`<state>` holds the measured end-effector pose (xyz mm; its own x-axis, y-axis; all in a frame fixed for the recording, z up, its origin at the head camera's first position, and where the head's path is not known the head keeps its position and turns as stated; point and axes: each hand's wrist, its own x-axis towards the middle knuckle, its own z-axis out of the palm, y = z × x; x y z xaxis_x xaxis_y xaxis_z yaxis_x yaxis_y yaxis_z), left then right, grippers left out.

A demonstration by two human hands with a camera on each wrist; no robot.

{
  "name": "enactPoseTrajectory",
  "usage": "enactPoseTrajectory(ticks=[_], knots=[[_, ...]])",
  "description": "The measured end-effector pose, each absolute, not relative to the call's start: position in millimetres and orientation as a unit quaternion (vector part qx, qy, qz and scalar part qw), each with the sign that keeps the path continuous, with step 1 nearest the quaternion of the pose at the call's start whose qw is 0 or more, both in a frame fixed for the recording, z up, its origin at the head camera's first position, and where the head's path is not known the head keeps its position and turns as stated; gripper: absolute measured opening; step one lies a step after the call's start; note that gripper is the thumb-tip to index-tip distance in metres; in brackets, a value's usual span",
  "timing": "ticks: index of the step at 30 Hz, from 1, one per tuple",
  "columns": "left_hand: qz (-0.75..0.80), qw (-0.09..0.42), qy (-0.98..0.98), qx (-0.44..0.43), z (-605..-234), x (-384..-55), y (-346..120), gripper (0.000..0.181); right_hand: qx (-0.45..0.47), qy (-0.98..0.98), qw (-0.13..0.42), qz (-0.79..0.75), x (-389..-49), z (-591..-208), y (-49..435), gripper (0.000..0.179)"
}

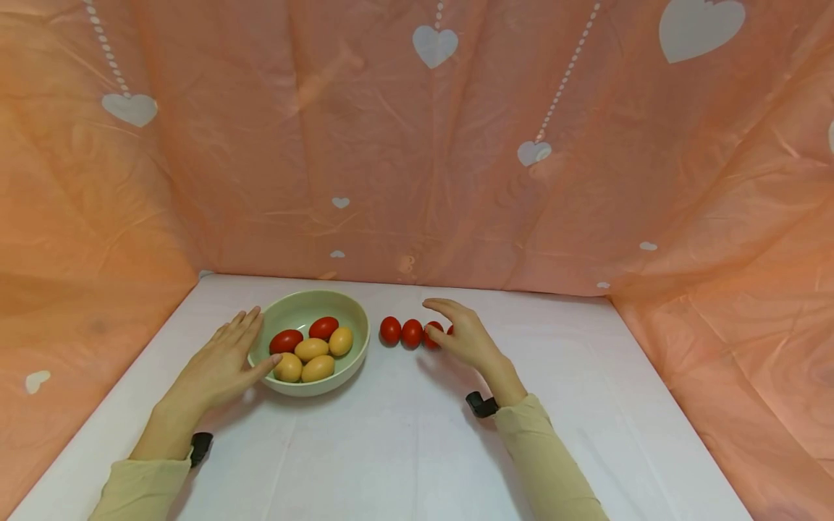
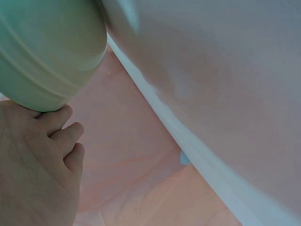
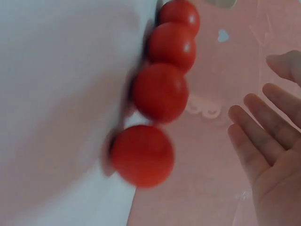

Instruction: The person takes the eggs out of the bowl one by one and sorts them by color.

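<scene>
Steadying the pale green round ceramic bowl (image 1: 309, 307) with straight fingers, the left hand (image 1: 218, 365) rests open on the white cloth-covered surface (image 1: 404, 449), its fingertips touching the bowl's near-left wall; the left wrist view shows the fingers lying against the bowl's outer side, not curled round it. Inside the bowl, just beyond that grip, lie three yellow egg-shaped pieces (image 1: 313, 358) with two glossy red egg-shaped pieces (image 1: 287, 341) behind them.

The right hand (image 1: 465, 336) is opened over the end of a row of small red egg-shaped pieces (image 1: 410, 333) lined up on the surface, just beside the bowl's right rim. In the right wrist view four pieces (image 3: 160, 92) sit touching in a line, and the relaxed fingers (image 3: 256, 141) are apart from them, so this grip holds nothing.

By the look of it, the sorting of red pieces out of the bowl into the row is mid-way, with the right hand just off the last piece. The next move likely calls for reaching across to a red piece in the bowl while the left hand keeps it from sliding.

Beyond everything hangs a peach plastic backdrop printed with white hearts (image 1: 435, 45).
</scene>
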<state>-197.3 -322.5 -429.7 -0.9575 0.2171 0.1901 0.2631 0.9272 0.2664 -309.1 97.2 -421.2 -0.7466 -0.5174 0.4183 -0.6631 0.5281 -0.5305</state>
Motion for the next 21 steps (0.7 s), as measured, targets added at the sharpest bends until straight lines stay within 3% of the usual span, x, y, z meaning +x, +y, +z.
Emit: enactPoseTrajectory(ticks=[11, 21], knots=[[-0.148, 0.077, -0.978, -0.122, -429.1, -197.2, -322.7, 0.094, 0.404, -0.848, 0.096, 0.330, -312.9, -405.1, 49.1, 0.043], [-0.149, 0.076, -0.979, -0.120, -429.0, -196.3, -321.8, 0.094, 0.445, -0.844, 0.052, 0.294, -312.5, -392.5, 7.2, 0.042]])
